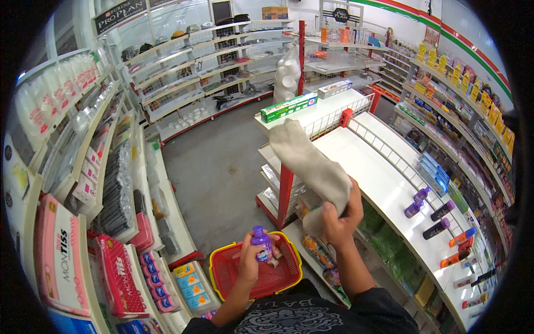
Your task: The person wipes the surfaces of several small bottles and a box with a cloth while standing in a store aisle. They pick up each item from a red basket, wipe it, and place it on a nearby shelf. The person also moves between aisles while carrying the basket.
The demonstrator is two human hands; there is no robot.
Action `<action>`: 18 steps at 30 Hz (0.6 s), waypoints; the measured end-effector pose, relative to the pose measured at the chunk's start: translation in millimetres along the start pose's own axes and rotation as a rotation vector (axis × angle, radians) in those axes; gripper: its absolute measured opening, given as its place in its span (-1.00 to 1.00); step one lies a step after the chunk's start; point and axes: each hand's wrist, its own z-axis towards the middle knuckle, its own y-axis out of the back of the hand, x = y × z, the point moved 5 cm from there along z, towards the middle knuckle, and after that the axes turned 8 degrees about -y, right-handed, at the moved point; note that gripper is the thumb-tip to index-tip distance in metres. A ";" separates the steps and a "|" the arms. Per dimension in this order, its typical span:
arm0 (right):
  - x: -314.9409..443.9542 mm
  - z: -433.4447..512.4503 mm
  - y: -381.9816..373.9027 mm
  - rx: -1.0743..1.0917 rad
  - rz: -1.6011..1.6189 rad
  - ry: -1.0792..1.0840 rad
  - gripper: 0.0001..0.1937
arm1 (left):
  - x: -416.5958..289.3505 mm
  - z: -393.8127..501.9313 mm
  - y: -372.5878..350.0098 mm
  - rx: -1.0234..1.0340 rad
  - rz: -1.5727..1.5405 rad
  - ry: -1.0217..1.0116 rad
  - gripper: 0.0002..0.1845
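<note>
In my left hand (249, 259) is a small purple bottle (261, 246) with a purple cap, held upright above the red plastic shopping basket (227, 277). The basket has a yellow rim, and a few small packets (273, 261) show inside it, partly hidden by the hand and bottle. My right hand (344, 219) grips a limp beige cloth (311, 160), raised at the corner of the white shelf unit. The cloth's far end hangs in front of the shelf edge. More purple bottles (414, 208) stand on the white shelf top (379, 173) to the right.
Dark purple-capped bottles (436, 228) and orange packages (454, 259) stand farther along that shelf. A green box (289, 107) lies on the shelf ahead. Tissue boxes (121, 275) fill the left shelves (179, 238). A grey floor aisle (208, 179) runs between the shelves.
</note>
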 end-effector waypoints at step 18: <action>68.2 -91.2 -55.2 0.292 -0.022 0.085 -0.55 | -72.5 -29.7 -73.5 -0.012 -0.082 -0.308 -0.47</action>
